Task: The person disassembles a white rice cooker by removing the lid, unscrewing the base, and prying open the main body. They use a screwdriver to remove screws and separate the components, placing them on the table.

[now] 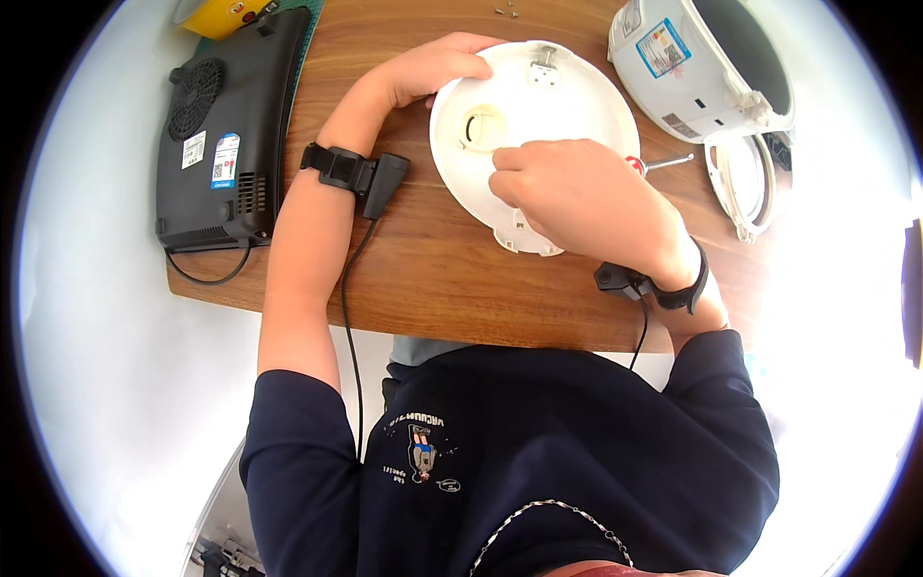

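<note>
A round white plastic lid (586,115) with an off-centre round fitting and a small metal bracket at its far edge is held above the wooden table. My left hand (437,65) is closed on its far left rim, fingertips partly hidden behind it. Over the middle of the lid, my right hand (577,188) is closed, its fingertips bent down near the round fitting (478,128). Whatever they pinch is hidden. A screwdriver (665,162) with a red part and metal shaft sticks out beyond the right hand; I cannot tell whether that hand touches it.
A grey-white appliance housing (663,67) stands far right, beside a white ring (740,188). At left a black appliance base (216,135) lies on a green mat, near a yellow container (219,14). Several small screws (507,12) lie at the far edge. Cables hang from both wrist devices.
</note>
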`<state>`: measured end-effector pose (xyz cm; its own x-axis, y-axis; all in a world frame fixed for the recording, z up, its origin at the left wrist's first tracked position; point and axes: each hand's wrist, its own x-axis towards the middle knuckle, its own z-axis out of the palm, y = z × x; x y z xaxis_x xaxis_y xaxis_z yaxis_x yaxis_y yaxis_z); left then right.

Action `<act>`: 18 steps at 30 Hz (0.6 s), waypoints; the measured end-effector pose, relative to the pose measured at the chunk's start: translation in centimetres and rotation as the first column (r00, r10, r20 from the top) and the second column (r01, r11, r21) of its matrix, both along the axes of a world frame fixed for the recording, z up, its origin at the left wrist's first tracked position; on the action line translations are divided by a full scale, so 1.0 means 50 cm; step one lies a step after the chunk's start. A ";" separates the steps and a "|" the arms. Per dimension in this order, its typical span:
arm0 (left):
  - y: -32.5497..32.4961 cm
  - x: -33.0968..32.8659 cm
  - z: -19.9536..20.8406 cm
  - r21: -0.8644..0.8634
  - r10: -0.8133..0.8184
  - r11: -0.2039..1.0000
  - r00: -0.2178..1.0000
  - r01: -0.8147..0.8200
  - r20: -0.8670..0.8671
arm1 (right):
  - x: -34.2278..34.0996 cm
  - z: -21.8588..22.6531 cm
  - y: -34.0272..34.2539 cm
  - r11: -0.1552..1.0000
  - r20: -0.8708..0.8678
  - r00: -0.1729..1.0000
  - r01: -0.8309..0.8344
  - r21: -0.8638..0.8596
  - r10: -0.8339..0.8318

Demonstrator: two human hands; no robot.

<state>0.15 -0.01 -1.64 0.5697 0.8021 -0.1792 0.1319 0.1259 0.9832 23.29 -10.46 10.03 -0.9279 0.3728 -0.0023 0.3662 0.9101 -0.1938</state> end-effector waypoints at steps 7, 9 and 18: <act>-0.002 0.003 0.020 -0.026 -0.061 0.998 0.997 0.060 -0.052 | -0.005 0.055 0.036 0.966 -0.026 0.977 0.204 -0.160 -0.211; -0.003 0.006 0.026 -0.002 -0.071 0.997 0.994 0.071 -0.077 | -0.019 0.059 0.089 0.979 -0.131 0.970 0.203 -0.027 -0.205; -0.017 -0.003 0.049 -0.015 -0.086 0.996 0.995 0.085 -0.050 | -0.195 0.012 0.400 0.876 0.366 0.811 0.339 0.343 -0.457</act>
